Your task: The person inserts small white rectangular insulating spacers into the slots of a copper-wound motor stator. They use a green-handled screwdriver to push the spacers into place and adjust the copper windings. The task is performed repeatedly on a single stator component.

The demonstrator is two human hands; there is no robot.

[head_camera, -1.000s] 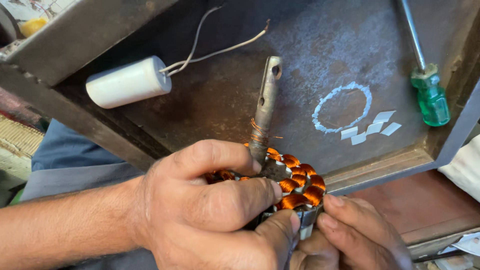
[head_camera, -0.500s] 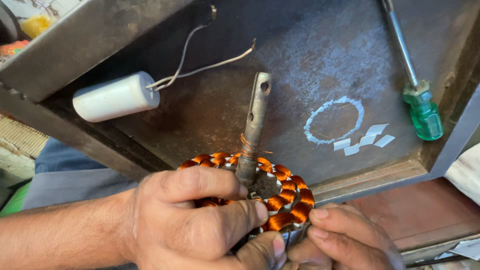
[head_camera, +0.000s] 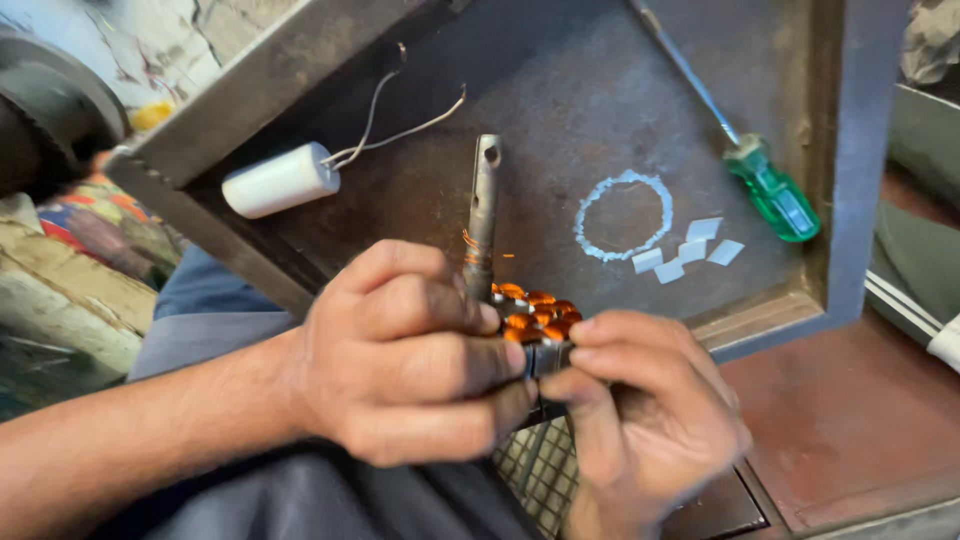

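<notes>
Copper coils glint on the motor winding held over the person's lap, its steel shaft rising tilted above the fingers. Left hand is wrapped tight around the winding — right hand pinches its near edge. Behind, the metal bench carries a white capacitor, a green screwdriver and a chalk ring.
</notes>
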